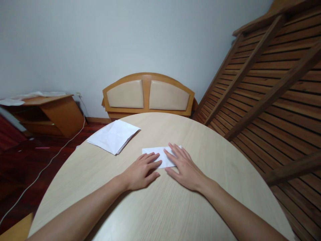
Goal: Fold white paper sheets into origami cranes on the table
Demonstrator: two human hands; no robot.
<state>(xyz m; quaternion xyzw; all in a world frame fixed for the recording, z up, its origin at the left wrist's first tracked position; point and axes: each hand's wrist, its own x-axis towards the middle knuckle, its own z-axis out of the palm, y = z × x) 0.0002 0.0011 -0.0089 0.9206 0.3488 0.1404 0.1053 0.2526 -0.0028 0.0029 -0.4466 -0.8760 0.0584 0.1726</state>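
A small white folded paper lies flat on the pale, wood-grained tabletop, near its middle. It is a narrow strip, wider from side to side than it is deep, with a straight long edge at the far side and a square corner showing at the far left. Its surface is plain; the hands cover parts of both ends, so the rest of its outline cannot be told.

The left hand rests over the near left part of the strip, its fingers slightly spread, the thumb on the bare tabletop just beside the near edge. The right hand lies over the right part, its fingers spread apart, pressed flat rather than clamped on anything, with the thumb near the strip's near edge.

Well to the left, near the far rim, is a stack of larger white sheets, lightly creased, its layers showing along the right side. It does not touch the strip.
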